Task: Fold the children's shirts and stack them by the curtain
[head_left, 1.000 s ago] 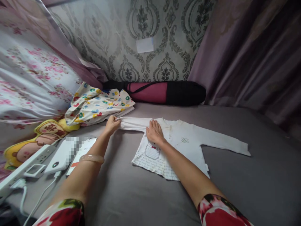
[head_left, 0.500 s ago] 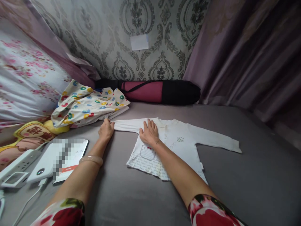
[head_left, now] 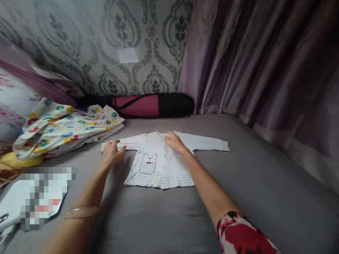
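Note:
A small white long-sleeved baby top (head_left: 150, 146) lies spread on the grey bedsheet, its collar facing away from me. It has a printed bear with a red bow on the front and rows of lettering along the hem. My left hand (head_left: 112, 153) is over the cuff of the left-side sleeve, thumb and fingers apart. Near the collar, my right hand (head_left: 174, 141) rests on the right half of the top, fingers stretched out and thumb apart. Both sleeves reach out sideways.
A cloth with colourful prints (head_left: 71, 125) lies crumpled at the left. Behind it is a long black and maroon bag (head_left: 143, 106) against the patterned wall. A white device and a blurred flat item (head_left: 50, 197) sit at the near left. Purple curtains (head_left: 238, 63) hang at the right.
My view has turned to the right. My left hand has opened from its grip on the cuff. My right hand has moved from the bear side toward the collar, and the top lies straighter.

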`<state>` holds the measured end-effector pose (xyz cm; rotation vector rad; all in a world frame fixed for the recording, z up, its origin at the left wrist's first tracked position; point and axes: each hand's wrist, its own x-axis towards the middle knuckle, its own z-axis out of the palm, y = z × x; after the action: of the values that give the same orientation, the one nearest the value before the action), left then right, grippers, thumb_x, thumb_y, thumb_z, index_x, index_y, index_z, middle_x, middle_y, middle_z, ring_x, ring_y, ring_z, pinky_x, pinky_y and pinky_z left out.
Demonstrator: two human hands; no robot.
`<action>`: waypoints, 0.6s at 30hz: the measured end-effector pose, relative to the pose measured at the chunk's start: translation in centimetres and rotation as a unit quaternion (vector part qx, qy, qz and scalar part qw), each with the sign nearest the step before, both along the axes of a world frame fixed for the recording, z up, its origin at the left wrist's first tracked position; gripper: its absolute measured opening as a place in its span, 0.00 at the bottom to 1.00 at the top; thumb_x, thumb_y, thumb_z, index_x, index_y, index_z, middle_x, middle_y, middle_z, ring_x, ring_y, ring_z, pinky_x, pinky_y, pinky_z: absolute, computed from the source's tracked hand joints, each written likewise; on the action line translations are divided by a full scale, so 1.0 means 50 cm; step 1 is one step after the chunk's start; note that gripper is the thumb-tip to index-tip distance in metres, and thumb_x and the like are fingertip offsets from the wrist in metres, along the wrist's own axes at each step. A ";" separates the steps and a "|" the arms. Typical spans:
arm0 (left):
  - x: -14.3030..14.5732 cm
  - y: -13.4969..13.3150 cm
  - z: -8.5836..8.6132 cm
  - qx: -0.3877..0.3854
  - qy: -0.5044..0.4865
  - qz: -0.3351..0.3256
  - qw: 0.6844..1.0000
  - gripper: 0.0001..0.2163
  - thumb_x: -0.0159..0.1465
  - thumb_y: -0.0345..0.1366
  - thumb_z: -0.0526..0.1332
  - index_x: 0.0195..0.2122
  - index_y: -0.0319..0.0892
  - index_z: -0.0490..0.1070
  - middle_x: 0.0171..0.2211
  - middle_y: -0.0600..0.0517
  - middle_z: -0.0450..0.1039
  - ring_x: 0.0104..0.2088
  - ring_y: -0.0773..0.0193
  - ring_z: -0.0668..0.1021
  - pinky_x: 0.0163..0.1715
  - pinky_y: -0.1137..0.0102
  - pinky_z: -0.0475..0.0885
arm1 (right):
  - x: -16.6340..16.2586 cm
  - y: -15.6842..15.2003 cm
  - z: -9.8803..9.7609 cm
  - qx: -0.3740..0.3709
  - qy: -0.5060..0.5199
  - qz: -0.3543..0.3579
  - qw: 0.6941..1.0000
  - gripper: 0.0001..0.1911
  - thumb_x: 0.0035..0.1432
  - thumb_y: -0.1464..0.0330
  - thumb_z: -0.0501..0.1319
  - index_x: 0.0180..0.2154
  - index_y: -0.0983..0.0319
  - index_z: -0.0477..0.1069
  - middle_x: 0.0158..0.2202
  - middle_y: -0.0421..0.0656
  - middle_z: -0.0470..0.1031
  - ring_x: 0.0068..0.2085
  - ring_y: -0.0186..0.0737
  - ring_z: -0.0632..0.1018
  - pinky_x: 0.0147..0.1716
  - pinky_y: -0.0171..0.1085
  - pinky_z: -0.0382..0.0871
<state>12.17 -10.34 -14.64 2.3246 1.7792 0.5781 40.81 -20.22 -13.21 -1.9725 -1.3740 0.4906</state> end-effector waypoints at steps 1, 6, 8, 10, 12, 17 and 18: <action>0.019 -0.011 0.003 -0.012 0.005 -0.048 0.999 0.21 0.60 0.44 0.55 0.51 0.38 0.68 0.44 0.41 0.71 0.45 0.51 0.74 0.52 0.58 0.66 | 0.035 -0.019 0.004 -0.007 0.002 -0.045 0.999 0.23 0.63 0.67 0.54 0.58 0.64 0.67 0.58 0.48 0.70 0.58 0.38 0.70 0.58 0.33 0.59; 0.112 -0.071 0.010 -0.055 0.010 -0.236 0.970 0.20 0.60 0.45 0.56 0.50 0.42 0.69 0.49 0.42 0.71 0.44 0.54 0.75 0.50 0.61 0.67 | 0.208 -0.105 0.010 -0.023 -0.021 -0.177 0.984 0.20 0.63 0.70 0.52 0.53 0.66 0.71 0.52 0.50 0.75 0.53 0.38 0.75 0.51 0.32 0.65; 0.142 -0.093 0.010 -0.068 0.008 -0.284 0.956 0.19 0.59 0.45 0.57 0.51 0.44 0.69 0.50 0.43 0.72 0.46 0.53 0.74 0.51 0.61 0.67 | 0.262 -0.136 0.005 -0.029 -0.028 -0.223 0.974 0.20 0.63 0.70 0.51 0.52 0.66 0.72 0.50 0.50 0.77 0.51 0.38 0.76 0.49 0.32 0.66; 0.169 -0.110 0.011 -0.074 0.005 -0.321 0.944 0.19 0.60 0.44 0.57 0.51 0.46 0.69 0.52 0.44 0.71 0.49 0.52 0.73 0.51 0.62 0.66 | 0.303 -0.163 -0.002 -0.037 -0.034 -0.262 0.964 0.20 0.63 0.70 0.50 0.52 0.66 0.72 0.49 0.49 0.77 0.49 0.38 0.77 0.47 0.32 0.67; 0.195 -0.122 0.012 -0.071 0.003 -0.346 0.936 0.19 0.60 0.43 0.56 0.51 0.46 0.69 0.53 0.44 0.71 0.51 0.52 0.72 0.51 0.63 0.66 | 0.332 -0.185 -0.008 -0.048 -0.038 -0.298 0.953 0.19 0.62 0.71 0.51 0.51 0.65 0.74 0.47 0.49 0.78 0.48 0.39 0.78 0.45 0.32 0.68; 0.266 -0.131 0.013 -0.063 0.019 -0.378 0.923 0.19 0.62 0.41 0.55 0.53 0.44 0.69 0.55 0.44 0.70 0.57 0.51 0.69 0.54 0.60 0.66 | 0.371 -0.220 -0.014 -0.081 -0.044 -0.359 0.929 0.18 0.60 0.72 0.52 0.47 0.63 0.77 0.45 0.51 0.78 0.46 0.44 0.78 0.43 0.34 0.69; 0.282 -0.130 0.012 -0.064 0.025 -0.385 0.921 0.19 0.62 0.41 0.55 0.53 0.44 0.68 0.56 0.44 0.70 0.57 0.51 0.69 0.54 0.59 0.66 | 0.375 -0.225 -0.015 -0.086 -0.044 -0.367 0.925 0.18 0.60 0.72 0.53 0.46 0.63 0.77 0.45 0.51 0.78 0.47 0.44 0.78 0.43 0.35 0.69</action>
<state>26.25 -16.86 -14.05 2.6631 0.7418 0.2545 59.55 -31.46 -13.95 -2.4812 -0.5559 0.1660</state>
